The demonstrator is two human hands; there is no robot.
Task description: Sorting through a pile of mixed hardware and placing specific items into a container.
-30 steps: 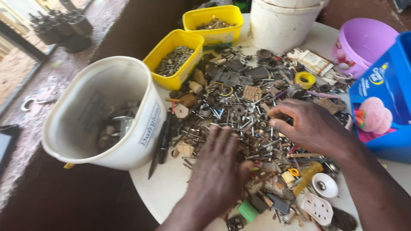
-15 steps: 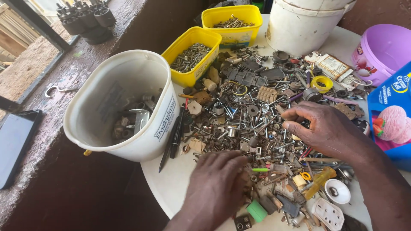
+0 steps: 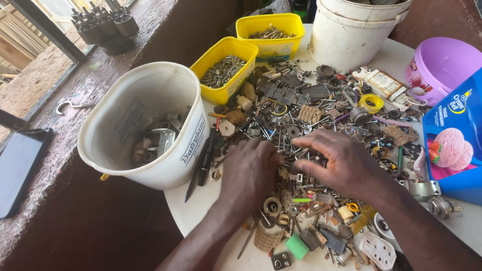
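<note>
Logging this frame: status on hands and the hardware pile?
Left hand and right hand both flat on the scrap hardware pile, nothing visibly gripped. White bucket tilted at left. Yellow tubs behind.

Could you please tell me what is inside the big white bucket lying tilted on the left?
The white bucket holds a few grey metal parts at its bottom. What lies beneath them cannot be seen.

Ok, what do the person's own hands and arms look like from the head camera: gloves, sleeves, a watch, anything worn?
Both are bare. The left hand and right hand wear no gloves, and no rings show on the fingers. No watch, bracelet or strap shows at either wrist. The forearms are uncovered as far as the picture's lower edge, so no sleeve comes into view. No tape, bandage or markings show on them.
</note>
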